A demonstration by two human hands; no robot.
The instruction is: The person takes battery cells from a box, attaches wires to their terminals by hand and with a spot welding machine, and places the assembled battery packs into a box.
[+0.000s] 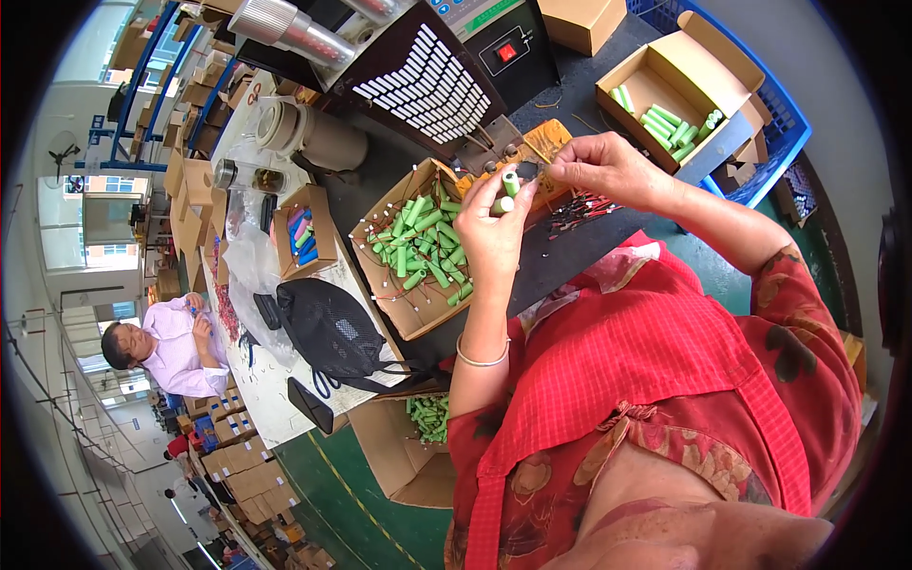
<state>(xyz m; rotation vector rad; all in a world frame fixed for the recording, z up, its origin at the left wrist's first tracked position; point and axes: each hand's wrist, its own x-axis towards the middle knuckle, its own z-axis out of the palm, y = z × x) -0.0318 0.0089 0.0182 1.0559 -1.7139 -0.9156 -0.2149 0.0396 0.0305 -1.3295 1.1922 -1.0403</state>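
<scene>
I see left hand (489, 233) pinching two green battery cells (511, 183) above bench (541, 275), near edge. Right hand (617, 171) beside them, can't tell if fingers grip anything. Reckon we're partway: wired cells (423, 233) heaped in cardboard tray (410, 315) toward bench's left edge, loose cells (670, 125) left in carton (670, 81) by right edge.

My left hand (488, 237) partly covers the green cylinders (511, 182) it holds; whether my right hand (608, 167) pinches anything, I cannot tell. The frame's upper edge cuts off the black machine with a white-slotted panel (427, 84) and a brown cardboard box (581, 27). Thin red-and-black wires (581, 210) blur together below my right hand.
</scene>
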